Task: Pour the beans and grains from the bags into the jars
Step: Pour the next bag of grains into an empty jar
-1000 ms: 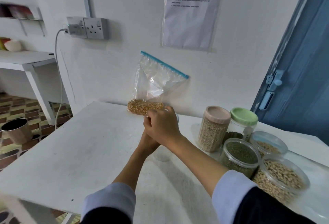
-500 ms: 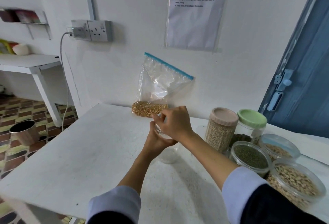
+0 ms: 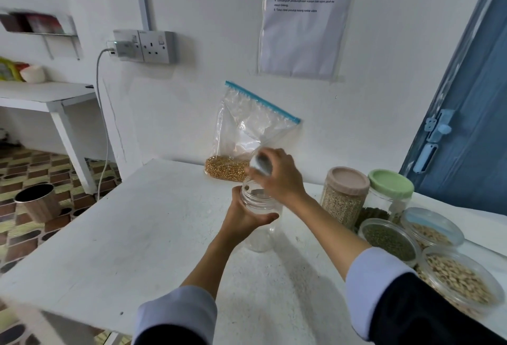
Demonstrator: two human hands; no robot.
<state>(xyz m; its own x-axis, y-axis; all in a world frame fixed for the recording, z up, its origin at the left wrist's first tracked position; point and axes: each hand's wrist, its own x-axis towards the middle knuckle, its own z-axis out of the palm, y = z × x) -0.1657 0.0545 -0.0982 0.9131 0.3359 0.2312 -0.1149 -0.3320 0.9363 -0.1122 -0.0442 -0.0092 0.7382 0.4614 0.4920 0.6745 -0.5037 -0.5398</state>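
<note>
A: What did the left hand [image 3: 241,221] do?

B: It wrapped its fingers round the neck of a clear empty jar [image 3: 259,221]. The jar stood upright on the white tabletop [image 3: 137,235], about in the middle.

A: And the right hand [image 3: 279,177]?

B: It gripped a white lid [image 3: 260,165]. The lid was tilted and sat just above the open mouth of the jar, off it. The lid looked blurry.

A: Where was the bag?

B: A clear bag [image 3: 247,136] with a blue zip strip leaned on the wall at the far edge of the tabletop, just behind the hands. Yellow grains lay in its bottom. The rest of the bag was see-through and crinkled.

A: Were there other jars?

B: Yes, on the right. A tall jar with a pink lid [image 3: 344,196] held pale grains. Next to it, farther right, stood a jar with a green lid [image 3: 389,193]. Nearer were three with no coloured lid: a jar of green beans [image 3: 388,240], a jar of pale beans [image 3: 461,279] at the near right, and a small tub [image 3: 430,228] behind it.

A: Anything on the wall?

B: A paper sheet [image 3: 304,18] with small print, and a socket [image 3: 145,45] to the left.
</note>
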